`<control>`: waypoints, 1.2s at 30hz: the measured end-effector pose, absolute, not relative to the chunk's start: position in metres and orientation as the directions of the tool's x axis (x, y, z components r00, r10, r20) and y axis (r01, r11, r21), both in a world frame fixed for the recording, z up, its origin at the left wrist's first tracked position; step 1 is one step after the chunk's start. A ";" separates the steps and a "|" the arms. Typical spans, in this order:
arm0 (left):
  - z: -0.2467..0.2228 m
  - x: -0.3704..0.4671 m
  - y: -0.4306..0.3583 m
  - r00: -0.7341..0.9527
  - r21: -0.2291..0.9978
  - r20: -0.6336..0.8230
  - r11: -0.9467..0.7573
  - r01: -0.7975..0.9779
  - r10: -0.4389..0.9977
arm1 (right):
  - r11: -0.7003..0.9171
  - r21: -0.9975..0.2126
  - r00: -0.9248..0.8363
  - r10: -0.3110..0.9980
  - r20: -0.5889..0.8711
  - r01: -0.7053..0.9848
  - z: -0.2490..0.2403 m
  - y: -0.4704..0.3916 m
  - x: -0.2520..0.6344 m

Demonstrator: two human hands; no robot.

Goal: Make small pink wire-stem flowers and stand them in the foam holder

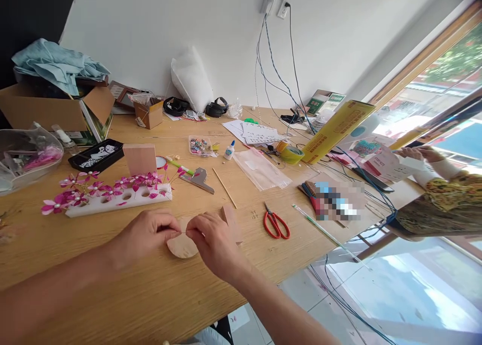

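My left hand [160, 230] and my right hand [213, 242] face each other with fingertips pinched. A short, very thin strand [183, 233] runs between them; wire or thread, I cannot tell. Beneath the fingers lies a round pale wooden disc [182, 248], partly covered by my hands. A light wooden block [232, 223] stands just right of it, partly behind my right hand. To the left, magenta wire-stemmed flowers [109, 190] stand in a white foam strip with holes [126, 200]. Red-handled scissors [276, 225] lie to the right of my right hand.
A metal clipboard clip [201, 179], a wooden stick [225, 188], a glue bottle [229, 150] and a bead box [201, 145] lie beyond my hands. A yellow tube [337, 131] leans at right. Cables [380, 194] hang off the right edge. Another person's hands [419, 154] hold something there.
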State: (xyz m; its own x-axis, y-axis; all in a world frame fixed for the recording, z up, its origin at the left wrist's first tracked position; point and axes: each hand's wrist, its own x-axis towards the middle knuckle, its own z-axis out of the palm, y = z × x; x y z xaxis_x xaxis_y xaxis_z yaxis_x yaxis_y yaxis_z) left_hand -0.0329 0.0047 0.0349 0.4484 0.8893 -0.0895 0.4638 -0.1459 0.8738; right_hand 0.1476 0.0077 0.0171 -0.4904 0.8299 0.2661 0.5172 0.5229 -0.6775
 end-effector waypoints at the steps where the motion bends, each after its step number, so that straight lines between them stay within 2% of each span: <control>1: 0.034 -0.035 0.003 0.514 0.760 0.058 -0.371 0.534 0.856 | 0.351 -0.826 -0.478 0.871 0.115 0.441 0.016 0.010 0.147; 2: 0.033 -0.038 0.001 0.591 0.619 0.174 -0.554 0.557 0.788 | 0.156 -0.926 -0.490 0.871 -0.036 0.344 0.014 0.013 0.146; 4: 0.030 -0.043 -0.001 0.712 0.400 0.283 -0.754 0.521 0.642 | -0.186 -0.968 -0.554 0.795 -0.248 0.167 0.011 0.019 0.146; 5: 0.029 -0.045 -0.001 0.731 0.356 0.296 -0.781 0.513 0.615 | -0.285 -0.952 -0.579 0.760 -0.295 0.111 0.010 0.021 0.146; 7: 0.027 -0.048 0.003 0.669 0.408 0.289 -0.720 0.561 0.685 | -0.321 -0.943 -0.562 0.766 -0.312 0.087 0.011 0.022 0.149; 9: 0.027 -0.047 0.008 0.493 0.605 0.201 -0.504 0.617 0.846 | -0.142 -0.970 -0.430 0.877 -0.215 0.197 0.017 0.018 0.154; 11: 0.030 -0.045 0.013 0.331 0.820 -0.020 -0.174 0.545 0.943 | 0.181 -0.894 -0.266 0.961 0.073 0.409 0.025 0.009 0.159; 13: 0.034 -0.041 0.015 0.289 0.922 -0.257 0.144 0.360 0.922 | 0.500 -0.640 -0.269 0.863 0.428 0.583 0.031 -0.002 0.163; 15: 0.037 -0.038 0.014 0.343 0.921 -0.389 0.350 0.172 0.855 | 0.728 -0.325 -0.436 0.642 0.630 0.603 0.034 -0.009 0.163; 17: 0.037 -0.035 0.011 0.414 0.887 -0.436 0.459 0.048 0.799 | 0.820 -0.105 -0.589 0.487 0.645 0.563 0.034 -0.011 0.161; 18: 0.037 -0.034 0.010 0.440 0.868 -0.451 0.496 0.013 0.777 | 0.831 -0.046 -0.634 0.457 0.624 0.554 0.032 -0.010 0.159; 20: 0.036 -0.033 0.008 0.452 0.843 -0.477 0.537 -0.006 0.754 | 0.833 -0.010 -0.681 0.460 0.569 0.554 0.029 -0.006 0.157; 22: 0.036 -0.032 0.007 0.447 0.850 -0.488 0.525 0.045 0.750 | 0.833 -0.055 -0.689 0.491 0.533 0.551 0.027 -0.002 0.155; 23: 0.037 -0.032 0.007 0.445 0.874 -0.470 0.473 0.111 0.762 | 0.828 -0.121 -0.677 0.523 0.518 0.547 0.026 -0.001 0.154; 25: 0.039 -0.033 0.006 0.449 0.924 -0.322 0.173 0.341 0.834 | 0.755 -0.388 -0.603 0.656 0.454 0.528 0.023 0.001 0.151; 27: 0.041 -0.035 0.002 0.495 0.818 -0.103 -0.209 0.536 0.863 | 0.483 -0.760 -0.500 0.831 0.243 0.434 0.020 0.003 0.147; 28: 0.042 -0.036 0.000 0.547 0.720 -0.001 -0.379 0.581 0.837 | 0.270 -0.899 -0.475 0.876 0.080 0.346 0.017 0.005 0.145; 29: 0.042 -0.038 -0.002 0.611 0.619 0.080 -0.520 0.589 0.787 | 0.045 -0.967 -0.481 0.873 -0.084 0.250 0.014 0.008 0.143; 31: 0.040 -0.042 -0.005 0.725 0.449 0.181 -0.712 0.541 0.665 | -0.299 -0.948 -0.564 0.767 -0.307 0.109 0.009 0.014 0.142; 32: 0.038 -0.044 -0.005 0.760 0.366 0.224 -0.776 0.514 0.610 | -0.384 -0.920 -0.605 0.716 -0.349 0.077 0.007 0.016 0.143; 33: 0.035 -0.045 -0.004 0.761 0.318 0.263 -0.798 0.512 0.594 | -0.413 -0.908 -0.622 0.695 -0.362 0.068 0.008 0.017 0.145; 34: 0.034 -0.046 -0.002 0.722 0.334 0.289 -0.773 0.539 0.629 | -0.391 -0.917 -0.607 0.710 -0.358 0.083 0.010 0.018 0.148; 36: 0.031 -0.046 0.003 0.559 0.505 0.270 -0.609 0.611 0.784 | -0.201 -0.961 -0.462 0.846 -0.267 0.187 0.018 0.014 0.156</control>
